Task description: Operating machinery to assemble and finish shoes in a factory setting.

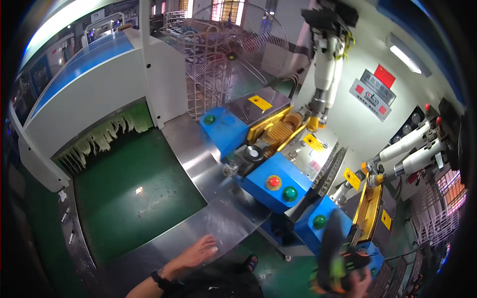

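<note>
A blue-and-white two-station press machine stands to the right of a broad, flat green conveyor belt framed by a silvery steel ledge. At lower right, before the machine, is a motion-blurred shoe, dark grey with bright green and orange patches. The right hand's fingers are closed about it; how tightly cannot be told. The left hand, fingers loosely extended, is bare of any object by the ledge. A silver rectangular plate bears print and red squares; yellow rectangular stickers carry dark markings.
</note>
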### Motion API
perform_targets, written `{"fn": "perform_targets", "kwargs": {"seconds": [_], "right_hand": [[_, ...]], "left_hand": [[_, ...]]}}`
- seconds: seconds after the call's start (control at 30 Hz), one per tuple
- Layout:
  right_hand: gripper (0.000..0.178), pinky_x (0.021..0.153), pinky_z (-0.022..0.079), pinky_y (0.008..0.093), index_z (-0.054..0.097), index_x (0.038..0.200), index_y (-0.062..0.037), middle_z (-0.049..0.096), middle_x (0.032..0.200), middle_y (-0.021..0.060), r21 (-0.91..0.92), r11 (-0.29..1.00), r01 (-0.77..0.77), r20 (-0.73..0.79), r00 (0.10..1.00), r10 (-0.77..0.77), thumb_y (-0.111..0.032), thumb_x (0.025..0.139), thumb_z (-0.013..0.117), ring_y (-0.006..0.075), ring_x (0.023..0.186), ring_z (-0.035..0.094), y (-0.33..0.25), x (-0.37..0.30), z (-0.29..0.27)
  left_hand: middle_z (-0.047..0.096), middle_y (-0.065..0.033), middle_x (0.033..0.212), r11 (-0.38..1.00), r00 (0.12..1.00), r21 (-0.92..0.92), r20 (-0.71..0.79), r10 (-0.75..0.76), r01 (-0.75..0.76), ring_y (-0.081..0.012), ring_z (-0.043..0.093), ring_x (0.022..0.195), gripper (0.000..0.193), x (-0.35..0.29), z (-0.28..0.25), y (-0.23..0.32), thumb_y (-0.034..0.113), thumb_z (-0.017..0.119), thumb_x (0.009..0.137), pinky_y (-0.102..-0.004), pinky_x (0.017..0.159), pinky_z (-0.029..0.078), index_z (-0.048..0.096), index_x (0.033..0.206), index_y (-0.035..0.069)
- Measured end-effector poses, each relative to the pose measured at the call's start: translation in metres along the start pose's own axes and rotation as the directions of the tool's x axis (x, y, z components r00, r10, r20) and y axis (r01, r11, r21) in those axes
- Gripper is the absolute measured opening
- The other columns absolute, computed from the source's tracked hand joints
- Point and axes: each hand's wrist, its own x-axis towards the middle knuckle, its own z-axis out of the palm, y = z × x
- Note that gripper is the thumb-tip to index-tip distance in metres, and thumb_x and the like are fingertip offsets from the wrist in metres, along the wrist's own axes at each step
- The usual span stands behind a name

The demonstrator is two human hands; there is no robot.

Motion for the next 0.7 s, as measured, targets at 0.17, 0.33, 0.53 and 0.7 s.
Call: {"fn": "perform_targets", "kwargs": {"seconds": [0.17, 0.33, 0.53, 0.7], "right_hand": [[0.047, 0.066, 0.05, 0.0389, 0.06, 0.103, 0.0025, 0.064, 0.083, 0.0176, -0.194, 0.685, 0.702, 0.779, 0.535, -0.328, -0.024, 0.069, 0.078, 0.0329, 0.076, 0.063, -0.012, -0.119, 0.162], [0.053, 0.072, 0.053, 0.0413, 0.063, 0.107, -0.0047, 0.068, 0.091, 0.0172, 0.238, 0.633, 0.737, 0.883, 0.107, -0.457, -0.031, 0.066, 0.082, 0.0356, 0.081, 0.066, -0.012, -0.181, 0.243], [0.055, 0.072, 0.053, 0.041, 0.064, 0.108, -0.005, 0.068, 0.091, 0.0169, 0.326, 0.572, 0.753, 0.931, -0.151, -0.332, -0.033, 0.065, 0.083, 0.0348, 0.082, 0.067, -0.01, -0.169, 0.282], [0.056, 0.072, 0.053, 0.0408, 0.064, 0.108, -0.0052, 0.069, 0.092, 0.0167, 0.411, 0.54, 0.734, 0.909, -0.285, -0.305, -0.034, 0.064, 0.084, 0.0341, 0.082, 0.067, -0.014, -0.152, 0.306]], "left_hand": [[0.034, -0.0174, 0.147, 0.721, 0.924, -0.638, 0.037, 0.381, -0.271, -0.0313, 0.038, 0.133, 0.073, -0.027, -0.035, 0.038, 0.051, 0.052, 0.091, -0.0476, 0.109, 0.033, 0.025, 0.145, 0.009], [0.038, -0.0215, 0.144, 0.454, 0.662, -0.506, -0.384, 0.643, -0.734, -0.0281, 0.044, 0.129, 0.075, -0.157, -0.105, 0.058, 0.045, 0.056, 0.087, -0.041, 0.108, 0.035, 0.03, 0.142, 0.001], [0.032, -0.0205, 0.146, 0.303, 0.517, -0.425, -0.613, 0.597, -0.853, -0.0265, 0.044, 0.126, 0.073, -0.236, -0.09, 0.048, 0.049, 0.05, 0.085, -0.0404, 0.106, 0.035, 0.036, 0.137, 0.0], [0.031, -0.021, 0.146, 0.268, 0.399, -0.295, -0.692, 0.602, -0.917, -0.0269, 0.044, 0.125, 0.067, -0.257, -0.056, 0.053, 0.045, 0.051, 0.083, -0.0411, 0.106, 0.035, 0.041, 0.132, 0.0]]}}
